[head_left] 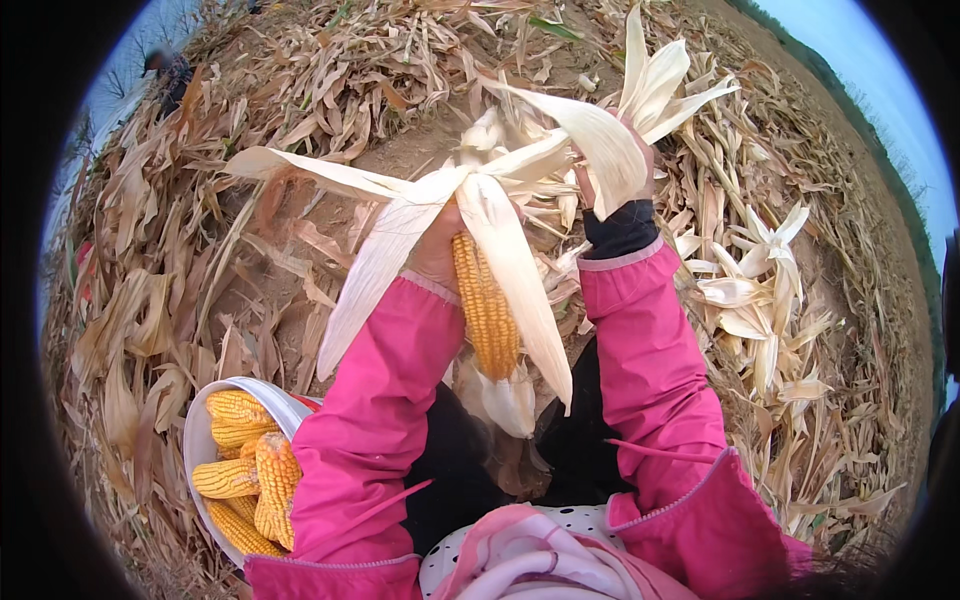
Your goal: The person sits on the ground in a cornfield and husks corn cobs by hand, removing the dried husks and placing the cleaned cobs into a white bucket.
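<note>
Though husks half-hide both, the left grip clasps a corn ear, the right grip pale leaves.

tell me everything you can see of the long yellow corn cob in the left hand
The long yellow corn cob is covered in tight rows of firm-looking golden kernels. It slants in front of the person, lower end toward the body. Its upper end is hidden by the left hand, which grips it, and by pale, papery husk leaves splayed open there. One leaf hangs along its right side. Whether the pale husk piece at its lower end touches it, I can't tell.
</note>
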Motion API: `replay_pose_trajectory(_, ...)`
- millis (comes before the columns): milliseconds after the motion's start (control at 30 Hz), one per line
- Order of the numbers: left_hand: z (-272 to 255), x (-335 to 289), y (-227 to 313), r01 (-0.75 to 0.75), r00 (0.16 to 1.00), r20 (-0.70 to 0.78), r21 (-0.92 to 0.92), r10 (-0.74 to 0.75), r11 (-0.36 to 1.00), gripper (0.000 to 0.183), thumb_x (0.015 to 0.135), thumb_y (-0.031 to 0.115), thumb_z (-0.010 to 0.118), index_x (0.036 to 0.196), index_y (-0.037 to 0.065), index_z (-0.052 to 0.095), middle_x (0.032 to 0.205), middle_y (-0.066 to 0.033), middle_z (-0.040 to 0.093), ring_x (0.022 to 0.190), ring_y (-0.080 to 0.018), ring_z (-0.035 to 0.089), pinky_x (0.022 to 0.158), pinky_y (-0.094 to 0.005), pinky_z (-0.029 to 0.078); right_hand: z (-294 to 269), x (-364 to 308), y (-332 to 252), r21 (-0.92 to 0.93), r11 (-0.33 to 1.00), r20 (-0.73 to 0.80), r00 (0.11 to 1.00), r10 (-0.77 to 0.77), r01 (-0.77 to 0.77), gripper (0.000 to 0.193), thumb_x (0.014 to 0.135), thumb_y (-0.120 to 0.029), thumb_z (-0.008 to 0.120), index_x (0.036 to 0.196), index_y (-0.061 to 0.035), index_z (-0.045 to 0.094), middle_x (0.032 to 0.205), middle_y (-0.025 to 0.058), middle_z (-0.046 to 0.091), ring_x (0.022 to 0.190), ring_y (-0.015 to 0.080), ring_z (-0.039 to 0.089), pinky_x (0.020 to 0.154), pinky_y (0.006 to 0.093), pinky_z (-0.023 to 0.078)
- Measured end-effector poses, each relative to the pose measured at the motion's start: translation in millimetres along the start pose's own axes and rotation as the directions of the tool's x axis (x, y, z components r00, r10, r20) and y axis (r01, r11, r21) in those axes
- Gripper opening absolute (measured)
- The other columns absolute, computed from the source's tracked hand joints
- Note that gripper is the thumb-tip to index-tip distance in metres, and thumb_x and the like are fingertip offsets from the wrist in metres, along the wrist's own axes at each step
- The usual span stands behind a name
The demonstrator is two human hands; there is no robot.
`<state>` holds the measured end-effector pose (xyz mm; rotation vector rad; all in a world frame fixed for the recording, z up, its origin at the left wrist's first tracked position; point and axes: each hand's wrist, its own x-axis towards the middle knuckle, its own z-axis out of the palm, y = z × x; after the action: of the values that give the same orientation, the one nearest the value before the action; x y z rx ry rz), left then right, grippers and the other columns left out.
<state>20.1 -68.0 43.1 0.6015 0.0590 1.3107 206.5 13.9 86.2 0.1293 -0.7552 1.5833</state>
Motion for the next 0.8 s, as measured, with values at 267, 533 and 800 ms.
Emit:
replay_pose_trajectory(267, -5, -2, 16, -0.006, 0.983, -0.152, 0.53, 0.102, 0.848, 0.044, 0.07, 0.012, 0.068, 0.111, -0.001, 0.053, 0.096, -0.0127, 0.061, 0.082, -0.0197, 0.061, 0.072, -0.031, 0.051, 66, -20, 10, -0.943, 0.298, 0.227, 0.939, 0.258, 0.146, 0.059, 0.065, -0.008, 0.08, 0.115, -0.0002, 0.051, 0.104, 0.0052, 0.058, 0.092, 0.0133, 0.055, 0.078, 0.0268, 0.045)
replay_pose_trajectory(533, -13, -5, 17, 0.183, 0.98, -0.167, 0.515, -0.111, 0.837, 0.044, 0.068, 0.005, 0.065, 0.11, -0.004, 0.055, 0.096, -0.0125, 0.062, 0.084, -0.0187, 0.061, 0.075, -0.0295, 0.049, 60, -27, 51, -0.914, 0.405, 0.113, 0.947, 0.301, -0.02, 0.028, 0.078, -0.003, 0.065, 0.106, -0.0008, 0.06, 0.093, 0.002, 0.064, 0.083, 0.0097, 0.058, 0.074, 0.024, 0.047)
replay_pose_trajectory(800, -24, -4, 14, 0.118, 0.992, -0.091, 0.447, -0.086, 0.887, 0.051, 0.066, 0.004, 0.064, 0.115, -0.004, 0.05, 0.097, -0.0098, 0.061, 0.086, -0.0176, 0.062, 0.075, -0.028, 0.05, 55, -27, 64, -0.527, 0.825, -0.098, 0.979, 0.181, -0.205, 0.018, 0.089, -0.014, 0.057, 0.1, 0.0008, 0.055, 0.076, 0.0012, 0.057, 0.069, 0.0112, 0.054, 0.063, 0.0243, 0.046)
